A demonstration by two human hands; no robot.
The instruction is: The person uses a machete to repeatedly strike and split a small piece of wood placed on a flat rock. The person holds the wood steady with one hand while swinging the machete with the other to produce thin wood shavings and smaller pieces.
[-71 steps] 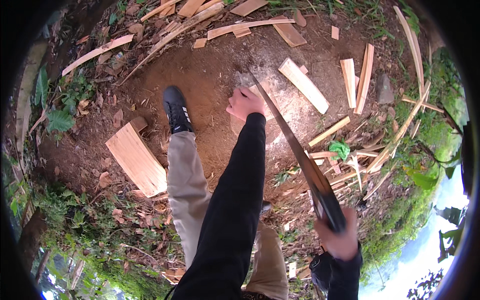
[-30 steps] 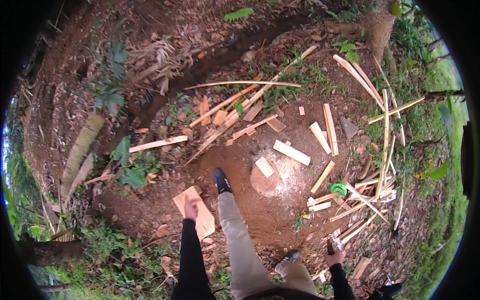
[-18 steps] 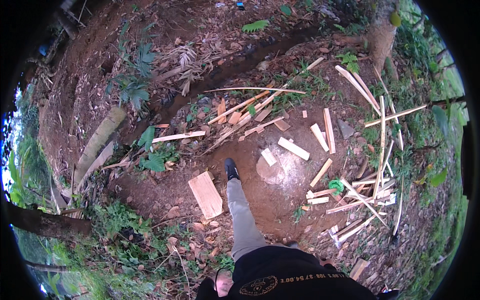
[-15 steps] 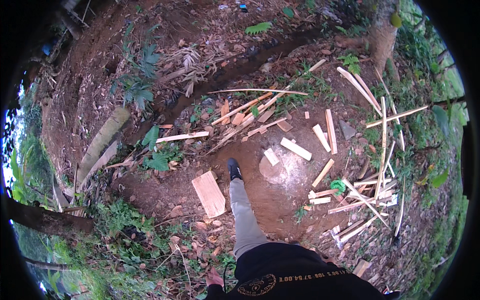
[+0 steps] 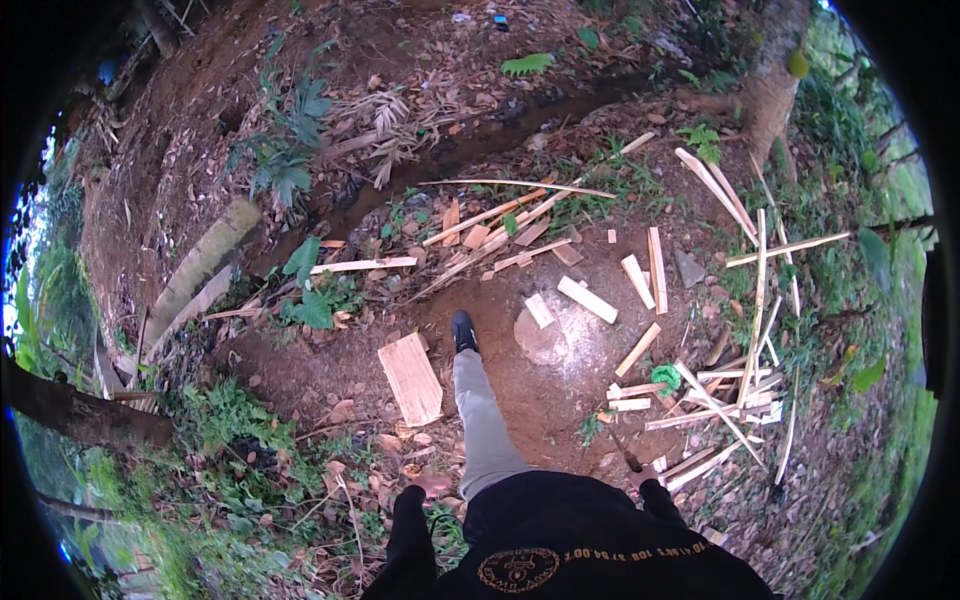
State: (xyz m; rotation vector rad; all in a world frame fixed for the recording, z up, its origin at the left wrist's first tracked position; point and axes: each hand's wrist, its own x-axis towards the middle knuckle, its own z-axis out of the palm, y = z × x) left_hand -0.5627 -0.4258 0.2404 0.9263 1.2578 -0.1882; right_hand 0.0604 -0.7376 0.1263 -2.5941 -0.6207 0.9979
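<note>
My left hand (image 5: 432, 484) hangs low beside my grey trouser leg, empty, its fingers looking loosely apart. On the other side, my right hand (image 5: 645, 476) is closed on the brown handle of a machete (image 5: 622, 446). Its narrow dark blade points forward, toward the pale split sticks. Ahead of it stands a round chopping stump (image 5: 540, 340) with light wood dust around it. One short wood block (image 5: 539, 311) lies on the stump, and a longer split piece (image 5: 588, 299) lies just beyond. A wide flat plank (image 5: 411, 380) rests on the ground left of my shoe (image 5: 464, 333).
A loose pile of split sticks (image 5: 740, 395) with a green plastic bundle (image 5: 667, 377) lies to the right. More long strips (image 5: 500, 238) lie ahead, before a muddy ditch (image 5: 450, 150). A tree trunk (image 5: 775, 85) rises at the far right; a log (image 5: 205, 270) leans at left.
Both hands have come forward from near my body. My right hand, hidden before, now shows with the machete. The view has shifted slightly; the wood pieces lie as before.
</note>
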